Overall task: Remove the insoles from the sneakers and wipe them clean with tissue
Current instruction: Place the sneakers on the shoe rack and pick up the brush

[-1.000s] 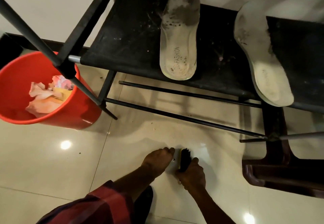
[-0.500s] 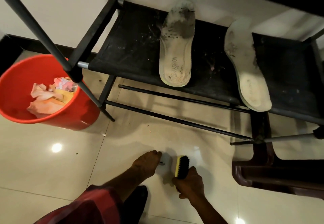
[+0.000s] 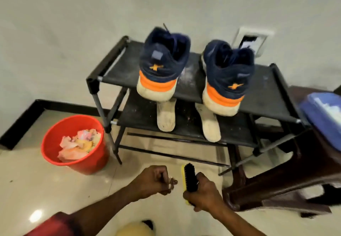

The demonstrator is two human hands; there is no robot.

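Person standing up from the floor at a two-tier shoe rack [image 3: 262,86]. Both hands have lifted off the tiles since half a second ago, and the view has risen to take in the rack's top shelf. The left hand [image 3: 153,181] is closed to a loose fist, pinching a small scrap of debris [image 3: 172,182] that cannot be identified. The right hand [image 3: 202,195] is wrapped around a brush [image 3: 190,177] with a yellow back and stiff black bristles. Judged stage: floor sweepings gathered, probably bound for the red plastic bucket [image 3: 86,163] left of the rack, which holds crumpled pink paper. The sneakers [image 3: 164,64], navy knit over orange and cream foam heels, stand on the top shelf. The two insoles [image 3: 166,117], flat, pale and grime-stained, lie on the dusty black fabric shelf beneath; they are out, and wiping looks unfinished.
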